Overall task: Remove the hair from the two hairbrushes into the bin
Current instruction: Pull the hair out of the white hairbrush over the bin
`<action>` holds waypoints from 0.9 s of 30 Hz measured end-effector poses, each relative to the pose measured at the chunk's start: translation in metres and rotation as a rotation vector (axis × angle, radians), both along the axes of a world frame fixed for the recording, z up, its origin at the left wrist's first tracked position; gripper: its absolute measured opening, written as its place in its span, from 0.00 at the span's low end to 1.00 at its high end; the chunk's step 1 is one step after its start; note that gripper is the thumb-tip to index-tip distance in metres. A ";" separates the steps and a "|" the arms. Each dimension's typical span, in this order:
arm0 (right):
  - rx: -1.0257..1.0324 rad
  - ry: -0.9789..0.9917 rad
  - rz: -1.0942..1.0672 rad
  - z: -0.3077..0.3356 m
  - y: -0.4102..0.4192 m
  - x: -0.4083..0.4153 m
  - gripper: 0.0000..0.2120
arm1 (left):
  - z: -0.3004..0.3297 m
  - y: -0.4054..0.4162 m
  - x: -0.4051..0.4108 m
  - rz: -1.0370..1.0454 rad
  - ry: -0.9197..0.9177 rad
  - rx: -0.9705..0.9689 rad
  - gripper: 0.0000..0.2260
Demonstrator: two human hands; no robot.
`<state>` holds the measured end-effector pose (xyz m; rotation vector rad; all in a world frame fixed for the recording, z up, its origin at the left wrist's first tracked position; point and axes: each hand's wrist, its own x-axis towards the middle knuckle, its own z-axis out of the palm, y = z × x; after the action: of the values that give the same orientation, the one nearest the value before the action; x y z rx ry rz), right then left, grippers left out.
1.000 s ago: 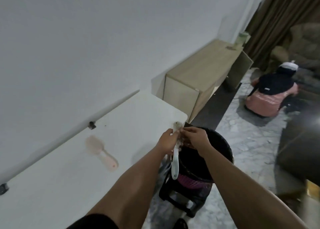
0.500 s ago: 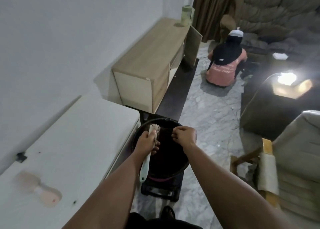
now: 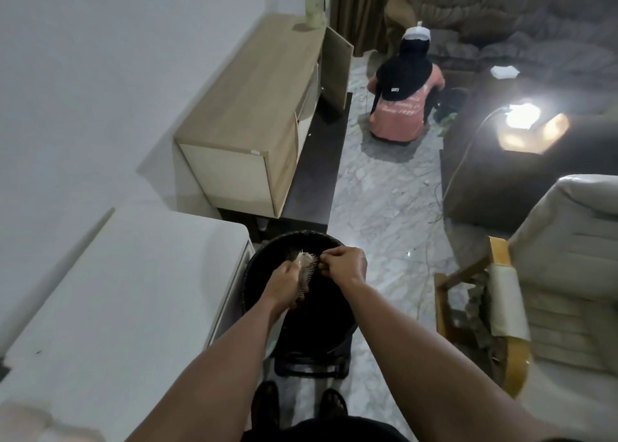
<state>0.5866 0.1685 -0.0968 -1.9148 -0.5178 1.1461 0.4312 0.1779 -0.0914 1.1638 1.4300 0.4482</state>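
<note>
Gripping the hairbrush (image 3: 306,267) over the black bin (image 3: 257,264), both hands work.

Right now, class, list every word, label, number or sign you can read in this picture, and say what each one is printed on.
No text here can be read with certainty.
Pale script on the back of the crouching person's pink shirt: too blurred to read.
Small white tag on the black garment above it: too small to read.
Hairbrush, bin, green container on the cabinet: no lettering visible.
</note>
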 end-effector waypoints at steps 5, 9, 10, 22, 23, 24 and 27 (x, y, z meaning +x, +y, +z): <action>0.081 -0.042 -0.058 -0.003 0.013 -0.015 0.05 | -0.006 0.013 0.000 -0.058 0.051 0.046 0.20; 0.135 -0.145 0.280 0.001 0.015 -0.028 0.12 | -0.003 0.025 -0.005 -0.060 -0.048 0.007 0.17; 0.131 -0.169 0.294 0.003 0.016 -0.027 0.08 | -0.003 0.027 -0.007 -0.067 -0.048 0.006 0.17; -0.056 -0.055 -0.235 -0.015 0.018 -0.013 0.11 | 0.001 0.033 -0.028 -0.281 0.071 -0.194 0.17; -0.045 -0.057 -0.285 -0.016 0.019 -0.013 0.11 | 0.000 0.035 -0.030 -0.271 0.073 -0.184 0.18; -0.026 -0.068 -0.316 -0.016 0.019 -0.013 0.10 | 0.000 0.037 -0.031 -0.250 0.067 -0.179 0.19; 0.082 -0.060 -0.124 -0.012 0.020 -0.025 0.04 | 0.001 0.041 -0.028 -0.193 0.013 -0.199 0.18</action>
<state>0.5615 0.1888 -0.1087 -1.8877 -0.4641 0.9766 0.4032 0.2186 -0.0905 1.1307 1.3261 0.1600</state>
